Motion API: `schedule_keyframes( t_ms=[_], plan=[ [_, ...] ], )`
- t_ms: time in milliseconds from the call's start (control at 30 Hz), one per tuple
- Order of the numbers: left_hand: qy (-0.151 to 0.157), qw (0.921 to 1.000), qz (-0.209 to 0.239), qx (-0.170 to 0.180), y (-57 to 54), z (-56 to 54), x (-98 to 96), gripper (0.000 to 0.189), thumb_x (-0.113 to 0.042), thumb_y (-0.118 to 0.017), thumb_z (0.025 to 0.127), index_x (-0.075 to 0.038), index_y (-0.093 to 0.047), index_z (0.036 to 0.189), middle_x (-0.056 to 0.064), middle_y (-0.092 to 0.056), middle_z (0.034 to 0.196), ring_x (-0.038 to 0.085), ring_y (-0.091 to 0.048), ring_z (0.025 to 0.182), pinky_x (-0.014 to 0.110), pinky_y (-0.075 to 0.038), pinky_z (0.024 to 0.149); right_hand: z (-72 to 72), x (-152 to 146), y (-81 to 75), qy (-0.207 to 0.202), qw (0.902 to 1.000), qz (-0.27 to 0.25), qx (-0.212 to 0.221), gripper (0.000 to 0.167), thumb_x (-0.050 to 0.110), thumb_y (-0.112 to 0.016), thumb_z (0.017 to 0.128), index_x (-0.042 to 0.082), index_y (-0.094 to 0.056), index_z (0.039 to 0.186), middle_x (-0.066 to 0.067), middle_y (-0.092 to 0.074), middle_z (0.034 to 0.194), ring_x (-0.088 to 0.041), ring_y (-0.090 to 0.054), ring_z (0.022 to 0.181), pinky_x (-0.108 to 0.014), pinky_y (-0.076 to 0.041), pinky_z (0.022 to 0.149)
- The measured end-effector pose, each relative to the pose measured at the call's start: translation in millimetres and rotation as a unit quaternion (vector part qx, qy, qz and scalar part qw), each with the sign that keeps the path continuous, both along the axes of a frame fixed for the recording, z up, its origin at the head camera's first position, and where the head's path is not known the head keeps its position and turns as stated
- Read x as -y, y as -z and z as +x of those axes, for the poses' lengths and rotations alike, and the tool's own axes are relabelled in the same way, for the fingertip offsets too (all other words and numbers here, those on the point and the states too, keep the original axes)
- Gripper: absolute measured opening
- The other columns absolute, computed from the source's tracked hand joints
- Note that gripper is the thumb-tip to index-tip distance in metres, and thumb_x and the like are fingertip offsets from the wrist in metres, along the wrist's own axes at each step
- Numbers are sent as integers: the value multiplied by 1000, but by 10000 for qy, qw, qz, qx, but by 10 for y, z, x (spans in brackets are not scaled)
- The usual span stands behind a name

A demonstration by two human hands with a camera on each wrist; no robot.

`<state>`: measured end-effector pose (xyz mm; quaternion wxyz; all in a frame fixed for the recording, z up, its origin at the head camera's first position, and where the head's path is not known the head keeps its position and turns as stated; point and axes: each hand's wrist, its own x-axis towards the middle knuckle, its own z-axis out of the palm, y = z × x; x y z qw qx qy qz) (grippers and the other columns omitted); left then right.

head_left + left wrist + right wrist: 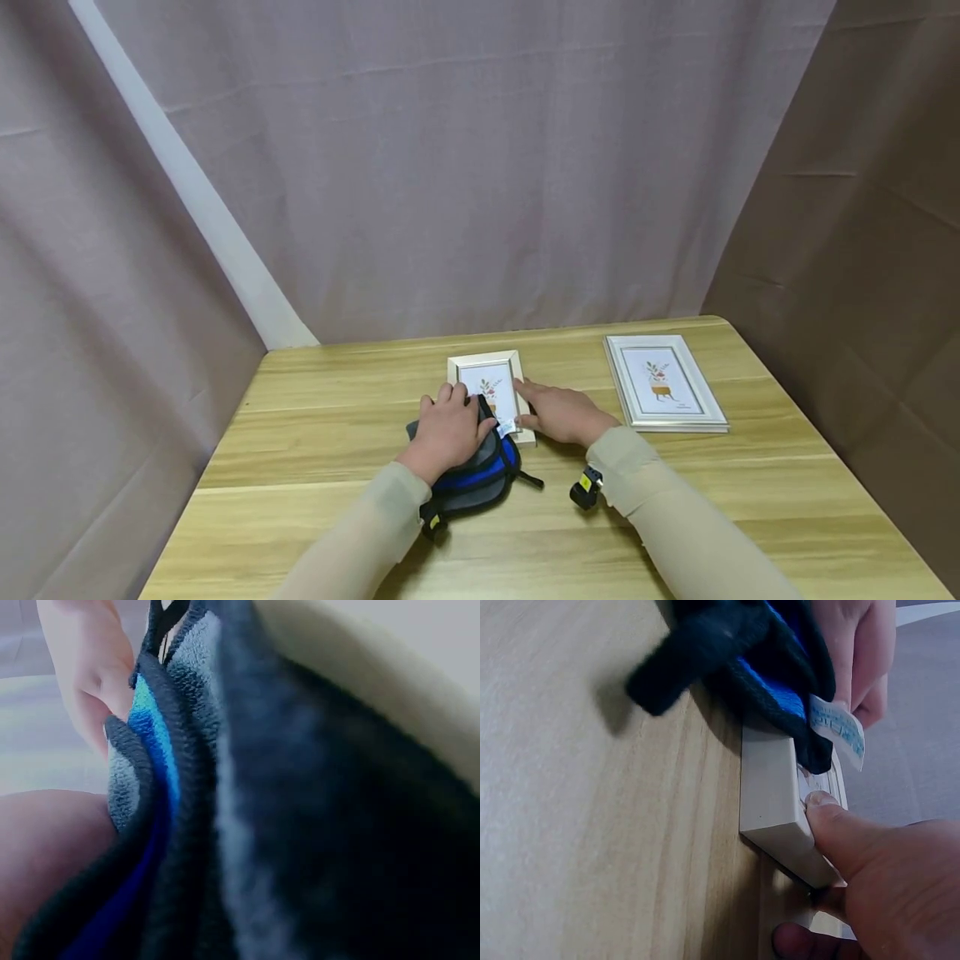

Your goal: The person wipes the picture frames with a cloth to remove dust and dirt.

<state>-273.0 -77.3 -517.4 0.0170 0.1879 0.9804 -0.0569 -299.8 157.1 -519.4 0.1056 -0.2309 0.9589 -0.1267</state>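
Note:
A small cream picture frame (501,375) with a plant print lies face up near the table's middle. Across its lower left part my left hand (447,429) holds a folded grey and blue cloth (480,493) with black edging; the fingertips are partly hidden. The cloth hangs past the frame's near edge, with its white label (840,729) and a black loop showing. At the frame's right side, my right hand (562,412) grips the edge, its thumb (832,817) on the front and its fingers low at the side.
Farther right, a larger white picture frame (716,400), seemingly on a second one, lies on the wooden table (315,454). Curtains (480,183) stand behind and at both sides. Each wrist carries a small black camera (586,487).

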Motion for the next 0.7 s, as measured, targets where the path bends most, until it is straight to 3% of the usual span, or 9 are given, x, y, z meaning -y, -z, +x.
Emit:
schedule_keyframes(
  t_ms=[367,700],
  plan=[
    [-5,9999,-63,-88,-45,-189,-70,64,-60,-50,114,-10,-69,148,9,-56,136,29,-45,125,56,-43,100,28,-1,-25,-83,9999,-4,-116,77,44,-63,113,10,-32,174,-17,-40,173,-40,-55,147,-59,-55,107],
    [7,9998,-154,-106,-45,-348,-82,64,-58,-48,115,-10,-65,154,11,-55,147,30,-44,136,58,-44,105,48,-2,-50,-50,9999,-44,-91,76,44,-62,113,10,-32,174,-16,-40,174,-40,-54,148,-61,-52,109]
  ],
)
